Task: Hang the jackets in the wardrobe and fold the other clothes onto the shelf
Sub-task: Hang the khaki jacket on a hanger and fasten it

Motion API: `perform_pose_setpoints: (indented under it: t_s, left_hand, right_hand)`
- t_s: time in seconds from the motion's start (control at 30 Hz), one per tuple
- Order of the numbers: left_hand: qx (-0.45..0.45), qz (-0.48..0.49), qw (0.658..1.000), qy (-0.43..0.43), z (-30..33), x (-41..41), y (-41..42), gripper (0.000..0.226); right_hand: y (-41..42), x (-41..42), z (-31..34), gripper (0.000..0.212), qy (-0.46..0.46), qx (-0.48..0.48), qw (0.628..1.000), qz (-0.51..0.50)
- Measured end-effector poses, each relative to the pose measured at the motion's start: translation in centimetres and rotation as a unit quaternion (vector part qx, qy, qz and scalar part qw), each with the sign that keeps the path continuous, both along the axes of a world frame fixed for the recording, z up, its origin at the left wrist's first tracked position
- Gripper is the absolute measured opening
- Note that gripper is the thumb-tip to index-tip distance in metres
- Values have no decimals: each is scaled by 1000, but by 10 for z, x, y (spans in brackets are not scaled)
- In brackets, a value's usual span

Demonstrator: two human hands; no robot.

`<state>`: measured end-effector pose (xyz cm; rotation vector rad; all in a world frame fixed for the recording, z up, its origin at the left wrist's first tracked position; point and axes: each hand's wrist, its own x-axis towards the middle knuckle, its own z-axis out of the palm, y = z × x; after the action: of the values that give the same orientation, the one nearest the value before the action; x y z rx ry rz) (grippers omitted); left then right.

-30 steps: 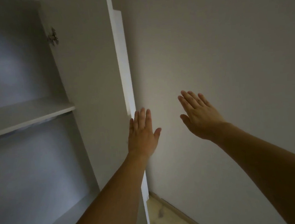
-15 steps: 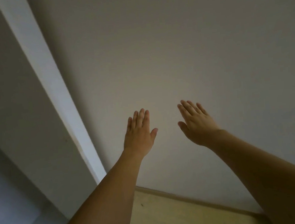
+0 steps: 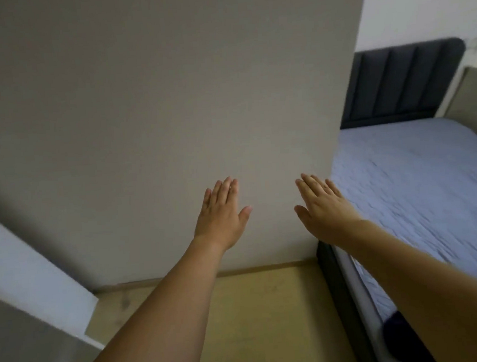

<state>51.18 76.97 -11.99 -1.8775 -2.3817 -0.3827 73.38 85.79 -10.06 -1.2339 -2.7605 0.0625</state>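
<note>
Both hands, left (image 3: 220,219) and right (image 3: 323,207), flat, empty, before wall (image 3: 155,116) beside bed (image 3: 417,189)

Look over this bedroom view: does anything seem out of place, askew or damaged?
Nothing stands out. Both hands, left and right, are open and hold nothing. The bed sheet lies fairly smooth. A dark item sits at the bed's near edge, too cut off to identify.

Matt wall (image 3: 168,100), creased cloth bedsheet (image 3: 420,189)
</note>
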Motion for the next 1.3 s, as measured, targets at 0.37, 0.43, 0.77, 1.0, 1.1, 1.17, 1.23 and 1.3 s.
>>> perform_pose_setpoints:
  t_s: [0.37,0.43,0.77,1.0,1.1,1.17,1.23,1.3]
  left_hand:
    - [-109,-68,991,-38,-85,158,57,68]
    - [-123,-77,988,-45,-95,201,69,68]
    - [-159,-91,980,-76,-158,422,115,66]
    - [-179,-85,970,-143,-179,496,148,63]
    - [-193,-79,964,-163,-200,520,175,63]
    - [-200,-73,961,-178,-218,550,194,62]
    - [-220,-66,955,-188,-232,573,203,62]
    - [-244,-73,947,-198,-250,607,219,63]
  right_hand:
    - [23,174,-77,62,-20,-116,987,-111]
    - [27,217,-90,62,-21,-134,983,-125]
    - [72,455,-152,62,-37,-197,965,-171]
    - [97,544,-181,62,-57,-229,950,-207]
    - [117,580,-201,63,-64,-234,946,-213]
    - [133,615,-217,65,-71,-242,942,-220]
    - [144,641,-230,65,-80,-249,939,-221]
    - [163,678,-244,65,-88,-265,932,-233]
